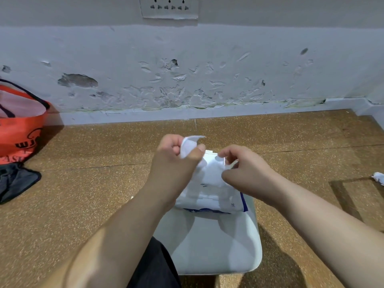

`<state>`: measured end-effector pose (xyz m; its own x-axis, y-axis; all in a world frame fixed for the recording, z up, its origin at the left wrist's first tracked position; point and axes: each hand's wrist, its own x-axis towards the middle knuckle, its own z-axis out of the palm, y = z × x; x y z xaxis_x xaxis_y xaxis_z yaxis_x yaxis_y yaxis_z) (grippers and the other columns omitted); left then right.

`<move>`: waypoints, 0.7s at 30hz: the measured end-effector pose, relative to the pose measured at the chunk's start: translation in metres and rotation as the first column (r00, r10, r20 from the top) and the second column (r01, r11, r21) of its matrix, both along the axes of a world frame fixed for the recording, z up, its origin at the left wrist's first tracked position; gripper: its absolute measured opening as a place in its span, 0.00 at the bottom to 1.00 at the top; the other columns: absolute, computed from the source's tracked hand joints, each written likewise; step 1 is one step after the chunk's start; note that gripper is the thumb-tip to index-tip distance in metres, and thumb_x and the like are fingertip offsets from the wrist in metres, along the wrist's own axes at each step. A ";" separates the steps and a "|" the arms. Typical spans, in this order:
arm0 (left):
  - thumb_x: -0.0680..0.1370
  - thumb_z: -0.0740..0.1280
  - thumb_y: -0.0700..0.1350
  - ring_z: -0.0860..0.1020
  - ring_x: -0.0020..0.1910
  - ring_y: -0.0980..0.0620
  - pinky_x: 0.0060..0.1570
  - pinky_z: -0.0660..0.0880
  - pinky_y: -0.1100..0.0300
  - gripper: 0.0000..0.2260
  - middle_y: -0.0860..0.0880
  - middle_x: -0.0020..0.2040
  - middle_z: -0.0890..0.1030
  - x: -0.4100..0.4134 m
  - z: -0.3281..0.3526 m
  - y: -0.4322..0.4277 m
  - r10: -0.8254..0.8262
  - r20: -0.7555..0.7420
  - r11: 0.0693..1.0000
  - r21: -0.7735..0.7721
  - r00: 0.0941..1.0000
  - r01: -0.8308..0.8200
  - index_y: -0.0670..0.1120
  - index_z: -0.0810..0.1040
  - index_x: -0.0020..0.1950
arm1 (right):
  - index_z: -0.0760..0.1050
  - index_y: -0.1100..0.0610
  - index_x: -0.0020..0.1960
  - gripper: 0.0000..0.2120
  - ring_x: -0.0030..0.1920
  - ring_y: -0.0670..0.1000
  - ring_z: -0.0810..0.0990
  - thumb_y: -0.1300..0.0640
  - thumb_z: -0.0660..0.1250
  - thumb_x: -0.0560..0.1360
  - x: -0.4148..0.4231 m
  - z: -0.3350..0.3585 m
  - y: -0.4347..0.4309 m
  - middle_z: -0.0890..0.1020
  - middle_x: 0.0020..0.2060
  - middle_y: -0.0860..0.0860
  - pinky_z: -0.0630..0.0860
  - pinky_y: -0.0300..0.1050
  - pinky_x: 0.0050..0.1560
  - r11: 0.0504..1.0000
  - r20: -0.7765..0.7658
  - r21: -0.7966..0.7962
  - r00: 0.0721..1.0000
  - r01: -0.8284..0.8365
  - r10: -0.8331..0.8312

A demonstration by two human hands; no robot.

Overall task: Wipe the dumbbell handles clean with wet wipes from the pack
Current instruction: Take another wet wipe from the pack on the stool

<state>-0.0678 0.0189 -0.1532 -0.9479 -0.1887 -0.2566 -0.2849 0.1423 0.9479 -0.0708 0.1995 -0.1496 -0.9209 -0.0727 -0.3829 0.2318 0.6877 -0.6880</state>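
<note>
The left hand is raised over the pack, its thumb and curled fingers pinching a white wet wipe. The wipe's top corner stands up above the knuckles, and the rest of the sheet trails down towards the pack's opening. The right hand is just beside it, fingers bent, with forefinger and thumb close to the white material at the top of the pack. The blur hides whether they actually pinch the wipe or the opened flap, or only touch it. Beneath both hands lies the pack of wet wipes, a soft white pouch with a dark blue band along its near edge and right side. Its flap end points towards the wall, and white sheet shows at its mouth. The pack rests on the far part of a pale grey seat with rounded corners. A dark trouser leg meets the seat's near left edge. Around the seat is a brown speckled floor. On it, well apart at the right edge of the view, lies a small crumpled white wipe. At the far left stands an open orange bag with dark trim and a pale lining; what it holds cannot be seen. Dark cloth is bunched against its foot. Behind everything runs a grey wall with flaked, pitted paint, and a socket plate is set at the top.
</note>
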 end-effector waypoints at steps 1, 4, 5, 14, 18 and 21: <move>0.76 0.74 0.49 0.72 0.31 0.55 0.32 0.71 0.61 0.11 0.50 0.36 0.75 0.001 -0.001 0.001 -0.038 0.000 0.999 -0.002 0.999 0.038 0.45 0.75 0.48 | 0.78 0.48 0.60 0.18 0.49 0.49 0.78 0.61 0.68 0.72 0.001 0.000 -0.001 0.76 0.52 0.45 0.77 0.44 0.49 0.997 -0.090 0.063 0.995 -0.042 0.048; 0.78 0.70 0.47 0.69 0.30 0.55 0.31 0.68 0.62 0.10 0.51 0.35 0.72 0.000 -0.001 0.003 -0.037 -0.026 0.999 -0.038 0.999 0.036 0.42 0.74 0.46 | 0.78 0.43 0.58 0.16 0.47 0.45 0.80 0.49 0.74 0.71 0.008 -0.002 -0.008 0.80 0.45 0.40 0.79 0.46 0.50 0.985 -0.094 0.088 0.983 -0.147 0.156; 0.79 0.69 0.47 0.68 0.31 0.55 0.31 0.68 0.60 0.09 0.51 0.35 0.72 -0.001 0.000 0.002 -0.015 -0.035 0.999 -0.037 0.999 0.014 0.43 0.73 0.46 | 0.77 0.42 0.55 0.14 0.44 0.45 0.80 0.46 0.74 0.71 0.010 -0.005 -0.010 0.81 0.42 0.40 0.79 0.46 0.48 0.977 -0.059 0.115 0.980 -0.180 0.188; 0.80 0.67 0.45 0.76 0.41 0.53 0.39 0.73 0.59 0.07 0.47 0.48 0.77 -0.014 0.012 -0.036 0.495 -0.271 0.868 0.181 0.825 -0.462 0.55 0.70 0.53 | 0.74 0.43 0.49 0.13 0.37 0.44 0.77 0.58 0.72 0.71 0.004 -0.007 -0.010 0.78 0.36 0.42 0.78 0.47 0.39 0.946 -0.016 0.258 0.978 -0.198 0.209; 0.80 0.67 0.42 0.81 0.44 0.53 0.43 0.79 0.57 0.09 0.49 0.52 0.82 -0.004 0.015 -0.025 0.375 -0.144 0.915 0.214 0.916 -0.341 0.54 0.73 0.57 | 0.72 0.40 0.62 0.30 0.42 0.44 0.79 0.48 0.81 0.64 0.002 0.005 -0.012 0.79 0.43 0.42 0.81 0.48 0.44 0.932 0.093 0.217 0.957 -0.289 0.275; 0.77 0.68 0.47 0.82 0.45 0.50 0.50 0.81 0.46 0.05 0.50 0.49 0.83 0.009 0.017 -0.005 0.223 0.024 0.966 0.125 0.975 -0.224 0.54 0.79 0.52 | 0.69 0.42 0.74 0.38 0.51 0.45 0.80 0.49 0.81 0.67 -0.011 0.027 0.002 0.78 0.56 0.42 0.77 0.42 0.50 0.903 0.153 0.243 0.934 -0.353 0.324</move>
